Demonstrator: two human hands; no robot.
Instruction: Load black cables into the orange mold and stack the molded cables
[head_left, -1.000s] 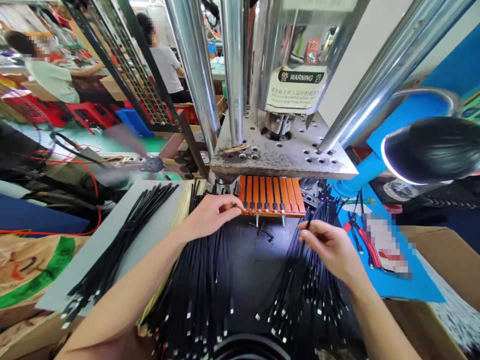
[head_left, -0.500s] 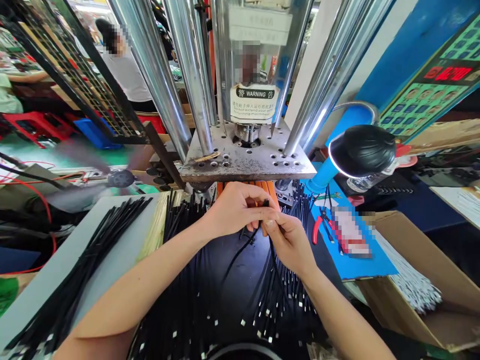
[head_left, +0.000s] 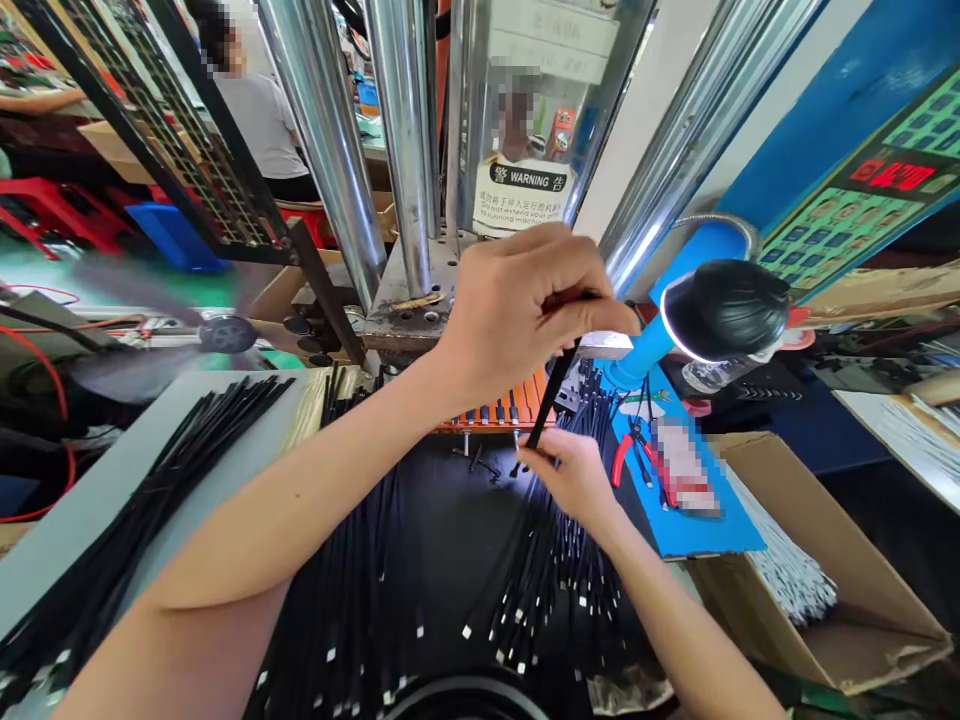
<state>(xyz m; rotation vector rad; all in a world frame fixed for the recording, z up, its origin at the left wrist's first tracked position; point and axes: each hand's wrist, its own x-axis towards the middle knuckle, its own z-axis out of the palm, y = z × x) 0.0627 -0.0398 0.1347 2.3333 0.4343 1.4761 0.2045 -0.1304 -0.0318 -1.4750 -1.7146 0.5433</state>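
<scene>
The left hand [head_left: 529, 312] pinches the upper end of a black cable [head_left: 553, 395]; the right hand [head_left: 576, 478] seems closed on it lower down. The cable slants between them, not seated in the orange block [head_left: 531, 392] behind the grip. Several black pieces [head_left: 500, 412] already sit there; the left hand hides the rest. Loose cables [head_left: 551, 560] remain below the right hand.

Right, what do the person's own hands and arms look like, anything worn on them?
The left hand and right hand are both bare, without gloves. No sleeve, watch or bracelet shows, and I can make out no rings.
</scene>
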